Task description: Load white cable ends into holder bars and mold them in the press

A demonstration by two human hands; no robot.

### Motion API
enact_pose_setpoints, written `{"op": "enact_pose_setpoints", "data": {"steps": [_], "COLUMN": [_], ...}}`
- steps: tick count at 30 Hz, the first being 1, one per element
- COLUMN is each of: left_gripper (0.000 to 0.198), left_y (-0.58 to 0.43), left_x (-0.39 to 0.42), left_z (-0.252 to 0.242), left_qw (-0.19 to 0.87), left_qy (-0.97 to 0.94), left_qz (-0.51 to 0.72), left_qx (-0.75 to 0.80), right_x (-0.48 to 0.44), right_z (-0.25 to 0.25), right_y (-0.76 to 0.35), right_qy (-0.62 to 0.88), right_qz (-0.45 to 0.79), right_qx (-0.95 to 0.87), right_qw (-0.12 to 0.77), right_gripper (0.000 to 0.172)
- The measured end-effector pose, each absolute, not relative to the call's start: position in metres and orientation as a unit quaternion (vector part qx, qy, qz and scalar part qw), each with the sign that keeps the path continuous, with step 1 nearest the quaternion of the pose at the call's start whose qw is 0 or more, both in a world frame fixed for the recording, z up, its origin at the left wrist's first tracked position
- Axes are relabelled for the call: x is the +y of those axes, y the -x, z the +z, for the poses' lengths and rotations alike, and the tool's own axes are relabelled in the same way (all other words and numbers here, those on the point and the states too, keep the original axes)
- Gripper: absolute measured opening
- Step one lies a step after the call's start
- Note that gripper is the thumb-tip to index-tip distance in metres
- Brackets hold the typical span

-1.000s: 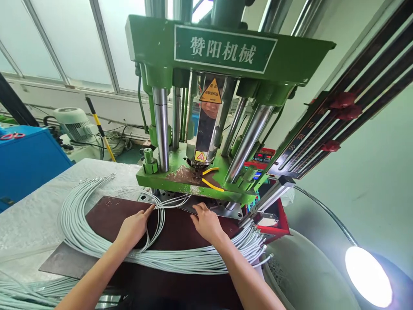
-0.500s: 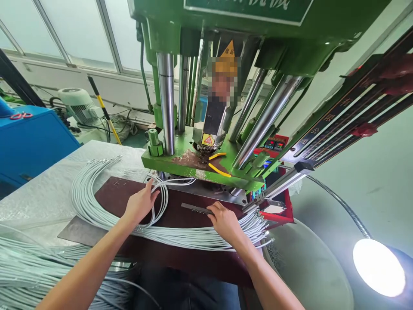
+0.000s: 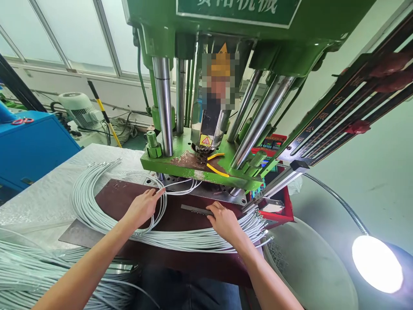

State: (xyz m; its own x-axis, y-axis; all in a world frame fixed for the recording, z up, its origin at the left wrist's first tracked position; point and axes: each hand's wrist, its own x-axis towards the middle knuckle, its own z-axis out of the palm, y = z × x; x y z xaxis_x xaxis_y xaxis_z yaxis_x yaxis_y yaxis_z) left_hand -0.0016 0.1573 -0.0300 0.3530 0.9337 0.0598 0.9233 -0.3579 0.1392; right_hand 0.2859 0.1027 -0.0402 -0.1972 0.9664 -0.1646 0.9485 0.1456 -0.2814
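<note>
My left hand (image 3: 144, 207) is at a loop of thin white cable (image 3: 165, 206), its fingers closed on the strands. From there the cable ends run right, under the green press plate (image 3: 180, 165). My right hand (image 3: 224, 219) grips one end of a narrow flat metal bar (image 3: 195, 209) with small notches along its edge. The bar points left above the dark brown board (image 3: 176, 220). Below both hands curves a thick bundle of white cables (image 3: 180, 239), its ends gathered beneath the right wrist.
Yellow-handled pliers (image 3: 217, 171) rest on the press plate. Steel columns (image 3: 164, 107) rise around it. More cables (image 3: 48, 275) lie at lower left. A bright lamp (image 3: 377, 263) and a round pale bin (image 3: 309, 258) stand right. Red scissors (image 3: 22, 121) lie on a blue cabinet (image 3: 35, 146).
My left hand has moved slightly right and down along the cable loop, and the cable ends have shifted right under the press. My right hand keeps the bar almost still.
</note>
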Motion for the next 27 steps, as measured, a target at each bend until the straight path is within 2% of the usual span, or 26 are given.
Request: {"op": "enact_pose_setpoints", "data": {"steps": [4,8,12,17,19,21,24,27], "left_gripper": [0.046,0.05,0.046,0.043,0.037,0.031,0.034,0.04], "left_y": [-0.004,-0.008,-0.024,-0.059,-0.064,-0.064,-0.063,-0.071], "left_x": [0.16,0.158,0.135,0.103,0.102,0.104,0.1,0.08], "left_z": [-0.038,-0.036,-0.026,-0.023,-0.026,-0.03,-0.028,-0.019], "left_qw": [0.04,0.036,0.073,0.205,0.223,0.214,0.183,0.088], "left_qy": [-0.803,-0.768,-0.792,-0.869,-0.87,-0.858,-0.843,-0.852], "left_qz": [0.112,0.192,0.233,0.156,0.135,0.138,0.157,0.263], "left_qx": [0.584,0.61,0.56,0.422,0.419,0.445,0.481,0.444], "right_x": [0.102,0.101,0.1,0.099,0.097,0.096,0.094,0.093], "right_z": [-0.041,-0.041,-0.04,-0.037,-0.036,-0.035,-0.035,-0.037], "right_y": [-0.287,-0.289,-0.29,-0.294,-0.298,-0.304,-0.313,-0.318], "right_qy": [0.632,0.628,0.624,0.616,0.613,0.612,0.616,0.632], "right_qz": [0.164,0.164,0.161,0.16,0.161,0.165,0.17,0.167], "right_qx": [-0.757,-0.76,-0.765,-0.771,-0.773,-0.774,-0.769,-0.756], "right_qw": [0.023,0.015,0.009,0.0,-0.003,-0.001,0.009,0.033], "right_gripper": [0.025,0.024,0.024,0.023,0.023,0.022,0.022,0.025]}}
